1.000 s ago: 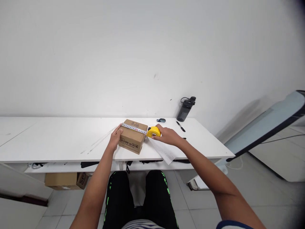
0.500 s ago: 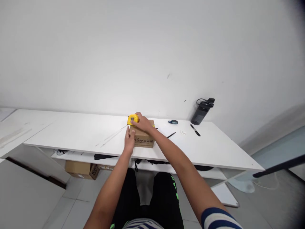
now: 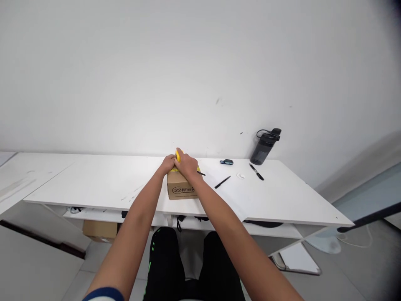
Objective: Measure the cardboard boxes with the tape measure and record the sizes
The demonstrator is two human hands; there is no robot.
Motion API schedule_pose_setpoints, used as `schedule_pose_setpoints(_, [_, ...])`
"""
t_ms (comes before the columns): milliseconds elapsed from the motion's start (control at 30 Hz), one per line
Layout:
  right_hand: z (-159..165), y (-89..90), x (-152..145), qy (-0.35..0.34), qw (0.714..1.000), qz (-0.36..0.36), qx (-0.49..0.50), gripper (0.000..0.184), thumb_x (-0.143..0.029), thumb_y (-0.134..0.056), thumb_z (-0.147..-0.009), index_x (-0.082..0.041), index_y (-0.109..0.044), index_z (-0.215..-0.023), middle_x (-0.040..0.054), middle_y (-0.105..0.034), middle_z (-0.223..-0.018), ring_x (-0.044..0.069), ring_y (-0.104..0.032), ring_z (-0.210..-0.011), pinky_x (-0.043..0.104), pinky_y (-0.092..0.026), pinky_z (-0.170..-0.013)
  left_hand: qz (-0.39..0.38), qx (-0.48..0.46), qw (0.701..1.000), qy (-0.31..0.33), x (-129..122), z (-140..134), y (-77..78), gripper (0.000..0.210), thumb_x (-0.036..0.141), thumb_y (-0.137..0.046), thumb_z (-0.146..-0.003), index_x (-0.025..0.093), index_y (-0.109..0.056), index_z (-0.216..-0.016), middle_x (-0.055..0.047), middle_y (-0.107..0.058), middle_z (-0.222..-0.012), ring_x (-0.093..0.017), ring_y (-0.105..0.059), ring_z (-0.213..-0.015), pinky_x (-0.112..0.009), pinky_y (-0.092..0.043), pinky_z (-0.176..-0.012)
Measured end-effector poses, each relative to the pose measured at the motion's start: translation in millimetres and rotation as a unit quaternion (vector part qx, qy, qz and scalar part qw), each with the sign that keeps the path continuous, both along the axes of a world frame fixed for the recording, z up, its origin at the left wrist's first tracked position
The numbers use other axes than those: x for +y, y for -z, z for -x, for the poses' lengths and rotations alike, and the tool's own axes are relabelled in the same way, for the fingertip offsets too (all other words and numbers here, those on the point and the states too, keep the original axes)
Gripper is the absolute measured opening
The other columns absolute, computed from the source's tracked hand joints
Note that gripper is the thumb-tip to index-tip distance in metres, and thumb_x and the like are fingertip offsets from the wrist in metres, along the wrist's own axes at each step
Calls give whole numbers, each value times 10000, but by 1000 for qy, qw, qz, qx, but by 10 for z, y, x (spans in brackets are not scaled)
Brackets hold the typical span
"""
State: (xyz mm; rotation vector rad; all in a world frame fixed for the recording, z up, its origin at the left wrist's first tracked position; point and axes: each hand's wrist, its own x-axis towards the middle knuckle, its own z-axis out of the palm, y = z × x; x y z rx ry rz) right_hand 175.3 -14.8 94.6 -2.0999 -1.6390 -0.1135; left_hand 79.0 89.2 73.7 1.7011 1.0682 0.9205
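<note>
A small brown cardboard box [image 3: 180, 190] with dark printing sits on the white desk, close to its front edge. Over the box's top, my right hand [image 3: 188, 165] is closed around a yellow tape measure [image 3: 178, 156], whose case is mostly covered by the fingers. My left hand [image 3: 168, 163] meets it at the box's left end, fingers pinched on the tape measure; exactly which part they grip is hidden. A strip of yellow blade shows along the box top on both sides of my right hand. A thin dark object [image 3: 201, 173] pokes out beyond the box's right end.
To the right on the desk [image 3: 94, 175] lie a black pen [image 3: 222, 182], a marker [image 3: 256, 172], a small white curved piece [image 3: 240, 176] and a small dark blue object [image 3: 226, 161]. A dark bottle [image 3: 265, 146] stands by the wall. Below is a shelf; a carton [image 3: 100, 230] sits lower left.
The tape measure has turned and shifted right, now mostly hidden by my right hand. My left hand has moved up from the box's front left side to the tape measure. The view has shifted slightly.
</note>
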Motion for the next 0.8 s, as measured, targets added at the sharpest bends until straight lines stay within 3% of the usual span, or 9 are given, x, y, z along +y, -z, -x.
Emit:
schedule_pose_setpoints(133, [-20, -29, 0, -11, 1000, 9, 19, 507, -469, -398, -1005, -269, -365, -1469, 86, -727, -1032, 258, -682, -877, 346, -467, -751, -18, 26, 998, 49, 18, -12, 87, 113, 157, -567, -684, 172, -643, -766, -30, -694, -805, -202, -609, -795, -365, -510, -838])
schedule_pose_setpoints(267, [-3, -90, -147, -8, 999, 20, 25, 474, -450, -405, -1002, -252, -386, -1432, 92, -736, -1016, 265, -680, -883, 343, -456, -754, -21, 43, 997, 57, 26, -1, 95, 81, 139, -543, -672, 171, -617, -668, -3, -644, -683, -172, -559, -712, -343, -517, -792])
schedule_pose_setpoints(600, [340, 153, -1227, -8, 997, 70, -8, 571, -502, -365, -994, -299, -340, -1527, 141, -722, -1044, 310, -709, -817, 373, -470, -681, -4, 57, 998, 24, 21, -38, 103, 280, 128, -526, -696, 166, -766, -836, -81, -758, -936, -209, -650, -823, -322, -533, -811])
schedule_pose_setpoints(800, [275, -57, -1094, -7, 996, 87, 2, 602, -467, -427, -979, -238, -316, -1524, 148, -727, -997, 316, -708, -844, 372, -470, -681, 7, 62, 998, 23, 39, -38, 97, 283, 142, -532, -696, 160, -767, -854, -85, -751, -880, -210, -644, -781, -326, -536, -776])
